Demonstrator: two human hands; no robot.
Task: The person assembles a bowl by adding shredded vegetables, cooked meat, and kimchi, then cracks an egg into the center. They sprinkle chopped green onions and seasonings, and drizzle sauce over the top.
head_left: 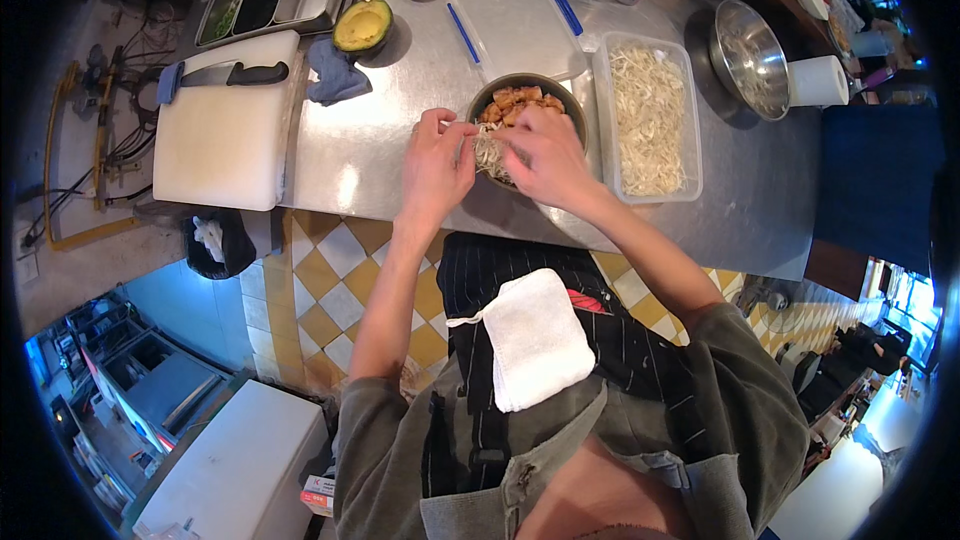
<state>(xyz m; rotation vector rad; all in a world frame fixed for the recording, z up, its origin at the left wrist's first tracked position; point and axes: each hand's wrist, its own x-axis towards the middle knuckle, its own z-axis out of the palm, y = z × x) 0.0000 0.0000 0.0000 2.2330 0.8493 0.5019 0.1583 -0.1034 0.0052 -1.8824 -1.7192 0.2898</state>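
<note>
A round dark bowl [577,108] stands near the front edge of the steel counter. Browned, sauced chunks [520,100] lie in its far half, and pale bean sprouts [488,154] are in its near left part. My left hand [437,165] reaches over the left rim, its thumb and fingers closed on the sprouts. From the right comes my right hand [550,160], fingertips pinched on the same sprouts and covering part of the chunks. Right of the bowl, a clear plastic tub [697,155] holds many more bean sprouts.
Behind the bowl lies a clear lid [510,15] with blue clips. At left are a white cutting board [220,155] with a knife [235,74], a blue cloth [335,72] and half an avocado [363,26]. A metal bowl [750,58] stands beyond the tub.
</note>
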